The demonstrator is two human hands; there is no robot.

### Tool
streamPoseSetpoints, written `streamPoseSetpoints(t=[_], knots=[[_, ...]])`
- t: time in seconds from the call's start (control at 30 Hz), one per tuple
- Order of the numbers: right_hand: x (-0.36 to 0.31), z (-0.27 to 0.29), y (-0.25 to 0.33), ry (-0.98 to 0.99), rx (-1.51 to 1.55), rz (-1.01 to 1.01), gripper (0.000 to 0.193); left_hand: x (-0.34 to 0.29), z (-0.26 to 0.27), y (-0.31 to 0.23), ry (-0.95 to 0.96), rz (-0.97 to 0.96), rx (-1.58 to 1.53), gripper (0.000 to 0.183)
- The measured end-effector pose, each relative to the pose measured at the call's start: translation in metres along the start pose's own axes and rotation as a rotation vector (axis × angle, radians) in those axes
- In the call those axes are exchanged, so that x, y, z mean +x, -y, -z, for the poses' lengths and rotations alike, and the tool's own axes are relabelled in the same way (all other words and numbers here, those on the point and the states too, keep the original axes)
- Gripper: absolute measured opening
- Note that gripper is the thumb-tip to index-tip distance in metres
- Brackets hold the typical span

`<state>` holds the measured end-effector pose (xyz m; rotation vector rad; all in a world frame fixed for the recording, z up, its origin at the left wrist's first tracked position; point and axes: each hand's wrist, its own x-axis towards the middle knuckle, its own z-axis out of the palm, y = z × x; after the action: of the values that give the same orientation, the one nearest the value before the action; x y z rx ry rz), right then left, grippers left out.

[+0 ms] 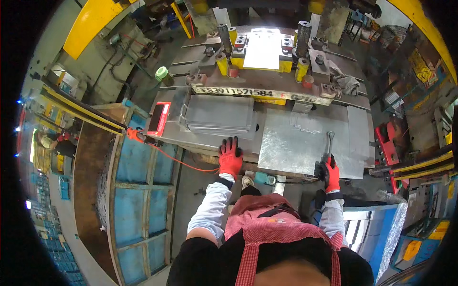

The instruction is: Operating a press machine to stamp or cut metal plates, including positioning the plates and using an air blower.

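Your right hand (pixel 332 174) appears curled around the near end of the ring-ended tool (pixel 329 144), which lies over the metal plate (pixel 286 145) at the bench's right, probably grasped low so the ring reaches forward. Your left hand (pixel 230 158) grasps nothing, fingers resting by the bench (pixel 183 137) edge, perhaps for balance, just short of the stacked sheets (pixel 219 110). Beyond, the die block (pixel 267 79) bars the far side, while a red cable (pixel 175 161) sags near your left wrist.

Green-topped container (pixel 163 75), crumpled grey cloth (pixel 349 85)
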<state>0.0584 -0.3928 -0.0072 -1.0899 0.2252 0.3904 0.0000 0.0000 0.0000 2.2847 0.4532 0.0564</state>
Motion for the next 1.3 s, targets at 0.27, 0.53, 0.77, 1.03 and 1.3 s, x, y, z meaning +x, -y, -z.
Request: streamPoseSetpoints(t=[0.27, 0.53, 0.77, 1.03, 1.3], knots=[[-0.016, 0.006, 0.011, -0.108, 0.046, 0.003, 0.039, -0.004, -0.013, 0.004, -0.045, -0.115, 0.608, 0.053], [-0.006, -0.001, 0.011, -0.196, -0.004, 0.001, 0.036, 0.005, -0.008, 0.006, 0.005, -0.043, 0.634, 0.055], [-0.004, 0.002, 0.005, -0.198, -0.061, 0.042, 0.013, 0.007, -0.006, 0.011, 0.02, -0.066, 0.594, 0.048], [0.0, 0.015, 0.0, -0.101, 0.002, 0.04, 0.023, 0.005, -0.009, 0.012, -0.012, -0.117, 0.558, 0.049], [-0.009, 0.0, 0.012, -0.05, 0.054, 0.058, 0.011, 0.009, -0.013, 0.021, -0.049, -0.157, 0.604, 0.051]])
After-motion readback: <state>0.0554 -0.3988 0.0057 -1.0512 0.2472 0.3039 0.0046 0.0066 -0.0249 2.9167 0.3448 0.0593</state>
